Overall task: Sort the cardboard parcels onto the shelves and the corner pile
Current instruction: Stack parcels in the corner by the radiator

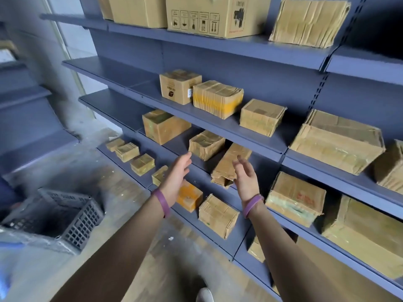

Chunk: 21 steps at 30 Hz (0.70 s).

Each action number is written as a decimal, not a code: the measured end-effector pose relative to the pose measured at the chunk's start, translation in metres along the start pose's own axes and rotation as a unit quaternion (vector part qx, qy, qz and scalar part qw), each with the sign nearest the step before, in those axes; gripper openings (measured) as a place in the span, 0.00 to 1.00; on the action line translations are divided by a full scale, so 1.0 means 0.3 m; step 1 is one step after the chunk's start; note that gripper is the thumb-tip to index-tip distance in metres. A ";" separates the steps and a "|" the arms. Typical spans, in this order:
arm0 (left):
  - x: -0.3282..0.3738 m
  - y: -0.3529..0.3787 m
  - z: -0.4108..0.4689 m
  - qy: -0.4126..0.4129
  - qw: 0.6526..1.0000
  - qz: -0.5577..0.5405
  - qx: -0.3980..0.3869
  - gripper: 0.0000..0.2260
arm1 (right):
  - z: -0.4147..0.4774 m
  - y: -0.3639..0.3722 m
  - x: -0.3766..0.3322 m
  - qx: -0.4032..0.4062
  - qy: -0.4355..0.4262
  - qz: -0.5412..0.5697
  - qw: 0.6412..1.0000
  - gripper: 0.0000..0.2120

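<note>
Grey-blue shelves (218, 125) line the wall, carrying taped cardboard parcels (217, 98) on every level. Both bare hands reach toward a long parcel (229, 163) leaning on a lower shelf: left hand (177, 175) and right hand (246, 179) spread-fingered, holding nothing. A dark crate (72, 216) sits on the floor.

Matt blue-grey metal shelves (218, 125), tape-glossed crumpled cardboard parcels (218, 99), perforated dark plastic crate (82, 223)

The blue metal shelving unit (218, 125) runs off the top, right and bottom edges. On its top shelf, 3 tan cardboard boxes (218, 16) are cut off above. The left hand (176, 173) hides part of an orange-taped parcel (189, 198) on a lower shelf.
</note>
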State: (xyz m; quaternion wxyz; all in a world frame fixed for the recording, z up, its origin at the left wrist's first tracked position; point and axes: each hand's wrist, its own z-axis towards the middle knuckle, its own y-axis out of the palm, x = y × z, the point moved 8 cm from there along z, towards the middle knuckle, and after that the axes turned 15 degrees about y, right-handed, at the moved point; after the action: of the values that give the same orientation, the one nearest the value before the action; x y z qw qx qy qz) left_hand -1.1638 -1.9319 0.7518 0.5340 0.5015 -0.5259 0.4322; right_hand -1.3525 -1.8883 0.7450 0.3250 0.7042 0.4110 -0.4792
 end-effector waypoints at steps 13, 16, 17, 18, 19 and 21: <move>0.095 -0.151 0.606 0.055 0.997 0.013 0.045 0.21 | 0.546 0.393 -0.227 -0.058 -0.021 0.039 0.997 0.21; 0.120 -0.160 0.715 0.058 0.997 0.012 0.049 0.20 | 0.639 0.455 -0.271 -0.066 -0.020 0.028 0.997 0.21; 0.126 -0.166 0.748 0.058 0.997 0.012 0.050 0.20 | 0.666 0.471 -0.279 -0.069 -0.018 0.024 0.997 0.21; 0.129 -0.176 0.779 0.055 0.997 0.011 0.053 0.19 | 0.692 0.489 -0.285 -0.073 -0.018 0.022 0.997 0.21; 0.129 -0.189 0.808 0.052 0.997 0.010 0.057 0.20 | 0.714 0.508 -0.287 -0.078 -0.015 0.023 0.997 0.20; 0.119 -0.219 0.858 0.043 0.997 0.010 0.064 0.22 | 0.745 0.553 -0.285 -0.087 -0.011 0.025 0.996 0.20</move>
State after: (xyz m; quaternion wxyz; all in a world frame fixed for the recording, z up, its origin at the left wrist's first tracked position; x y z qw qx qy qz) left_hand -1.1291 -2.1973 0.7675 0.5187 0.5103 -0.4791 0.4910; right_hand -1.3132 -2.1762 0.7624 0.4016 0.6778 0.4301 -0.4408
